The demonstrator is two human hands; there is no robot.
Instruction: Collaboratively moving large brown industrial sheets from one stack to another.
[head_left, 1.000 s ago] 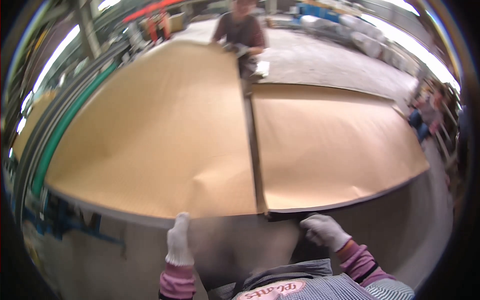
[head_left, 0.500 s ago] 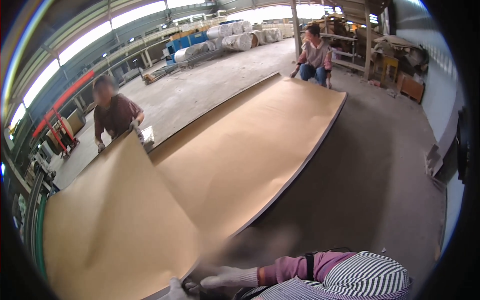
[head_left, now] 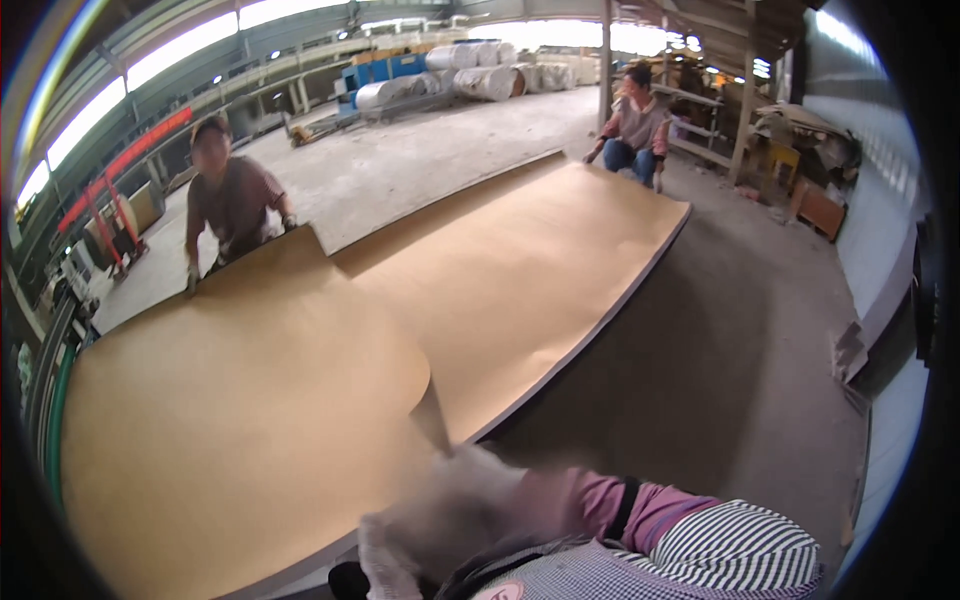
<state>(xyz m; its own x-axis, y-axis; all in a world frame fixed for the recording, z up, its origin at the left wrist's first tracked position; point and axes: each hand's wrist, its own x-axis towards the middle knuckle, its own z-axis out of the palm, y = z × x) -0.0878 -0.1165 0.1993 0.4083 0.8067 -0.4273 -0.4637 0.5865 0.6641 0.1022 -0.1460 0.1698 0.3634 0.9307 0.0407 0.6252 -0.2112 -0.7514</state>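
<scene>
A large brown paper sheet [head_left: 230,420] spreads across the left, its loose end curling up over more brown paper [head_left: 530,270] laid out behind it. My left hand [head_left: 385,560], in a pale glove, is closed at the sheet's near edge. My right hand [head_left: 485,475], also gloved, reaches to the sheet's right end by the curl; blur hides its fingers. Across the sheet, a co-worker's gloved hands [head_left: 290,221] are at the far edge.
Another person [head_left: 630,130] squats at the far end of the laid-out paper. A green roller [head_left: 58,420] runs along the left side. A red frame [head_left: 125,165] stands at the left, and white wrapped rolls [head_left: 480,75] lie at the back. A pale wall [head_left: 880,200] bounds the right.
The sheet's far corner has swung right and down, and its right end now curls. My right hand has moved up and away from me. The co-worker's hands have shifted with the far edge.
</scene>
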